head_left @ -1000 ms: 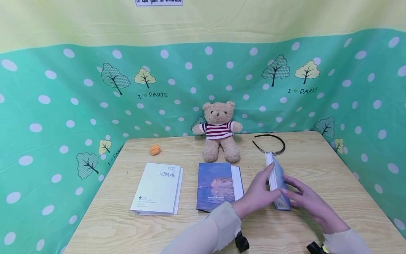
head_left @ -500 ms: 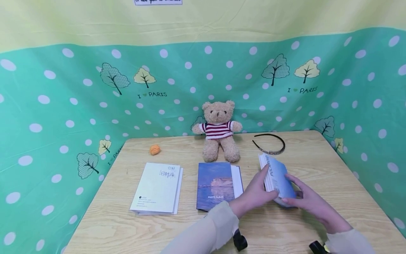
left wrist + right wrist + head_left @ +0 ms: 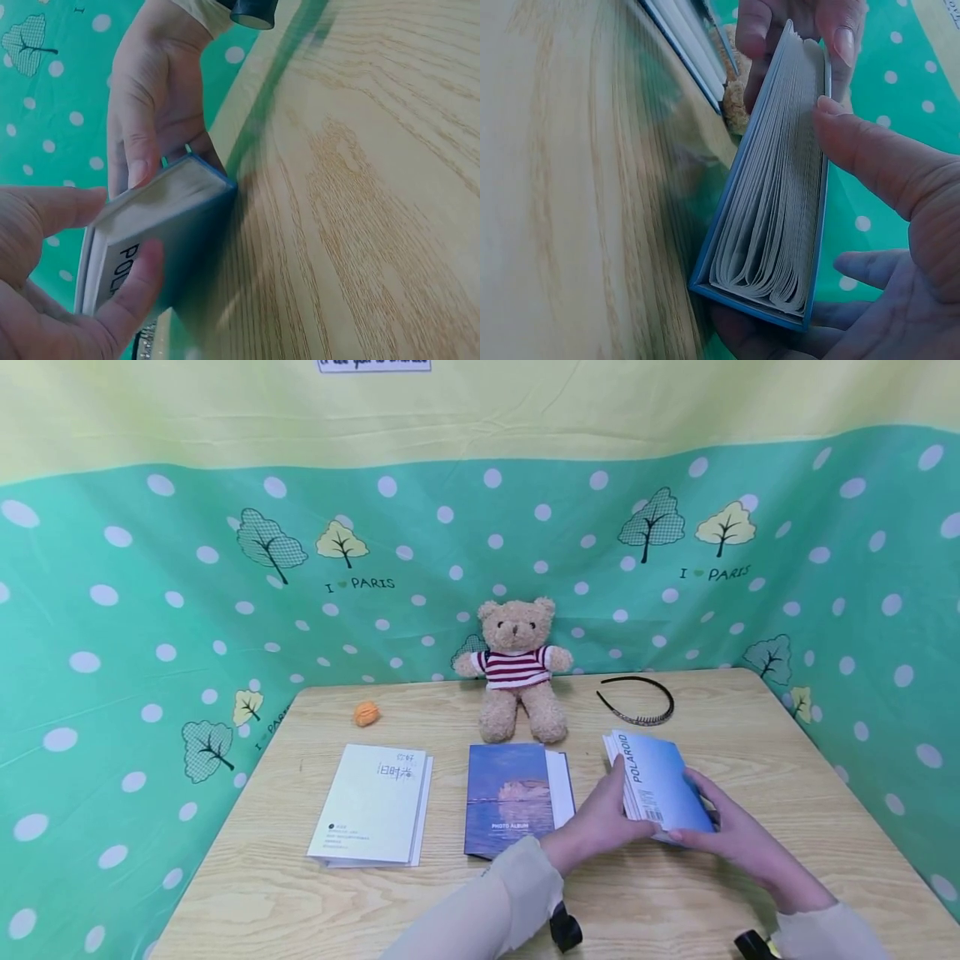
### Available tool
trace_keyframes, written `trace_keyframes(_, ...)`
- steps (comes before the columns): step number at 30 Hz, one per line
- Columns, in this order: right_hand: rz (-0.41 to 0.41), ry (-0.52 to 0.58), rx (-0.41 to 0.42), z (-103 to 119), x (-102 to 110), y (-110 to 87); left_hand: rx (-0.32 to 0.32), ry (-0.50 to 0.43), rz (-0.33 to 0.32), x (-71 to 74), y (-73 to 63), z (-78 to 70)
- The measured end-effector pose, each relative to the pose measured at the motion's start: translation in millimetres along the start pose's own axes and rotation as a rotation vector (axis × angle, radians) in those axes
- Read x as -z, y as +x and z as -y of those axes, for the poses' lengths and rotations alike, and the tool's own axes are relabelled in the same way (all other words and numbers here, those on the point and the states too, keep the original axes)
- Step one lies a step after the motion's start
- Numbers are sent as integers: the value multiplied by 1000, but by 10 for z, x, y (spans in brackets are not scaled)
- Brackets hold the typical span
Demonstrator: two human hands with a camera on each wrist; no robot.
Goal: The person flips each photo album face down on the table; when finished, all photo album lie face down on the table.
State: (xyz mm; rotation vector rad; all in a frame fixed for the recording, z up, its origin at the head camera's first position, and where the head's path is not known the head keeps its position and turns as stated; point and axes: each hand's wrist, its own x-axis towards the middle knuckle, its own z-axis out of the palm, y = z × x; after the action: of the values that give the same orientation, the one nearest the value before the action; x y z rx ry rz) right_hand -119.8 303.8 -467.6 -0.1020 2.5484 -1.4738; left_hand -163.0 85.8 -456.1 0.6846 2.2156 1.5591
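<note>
Both hands hold a thick blue photo album (image 3: 663,777) lettered POLAROID, tilted low over the right part of the table. My left hand (image 3: 600,818) grips its left side, thumb at the near edge and fingers along the spine. On the other side, my right hand (image 3: 738,843) holds the right edge with its thumb at the near corner. The right wrist view shows the album's page edges (image 3: 772,180) facing the right hand (image 3: 907,195), its thumb on the cover edge and some fingers beneath. In the left wrist view, the left fingers (image 3: 139,292) lie across the lettered face.
Left of the hands lie a dark blue photo album (image 3: 506,793) and a white album (image 3: 371,806). Behind them sit a teddy bear (image 3: 515,668), a small orange object (image 3: 367,714) and a black headband (image 3: 652,720). A dotted green curtain (image 3: 420,552) borders the wooden table (image 3: 255,877).
The held album has turned from nearly edge-on to show its blue lettered face, leaning left and downward. Both hands have tilted with it and keep their hold.
</note>
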Motion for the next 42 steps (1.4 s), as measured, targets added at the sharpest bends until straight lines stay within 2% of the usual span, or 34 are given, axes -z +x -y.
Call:
trace_keyframes(4, -22, -42, -4, -4, -9, -12, 48, 69, -25, 1, -3, -7)
trace_keyframes(10, -48, -95, -1, 0, -29, -24, 191, 192, -74, -37, -21, -19)
trace_keyframes(19, -61, -121, 15, -22, -36, -26, 280, 299, -76, -98, -27, 7)
trace_keyframes(24, -68, -169, 4, -34, -42, -17, 313, 340, -75, -122, -15, 27)
trace_keyframes(36, -72, -212, 0, -30, -41, -13, 302, 433, -79, -168, 16, 61)
trace_keyframes(42, -75, -233, -1, -26, -38, -12, 322, 480, -70, -184, 25, 60)
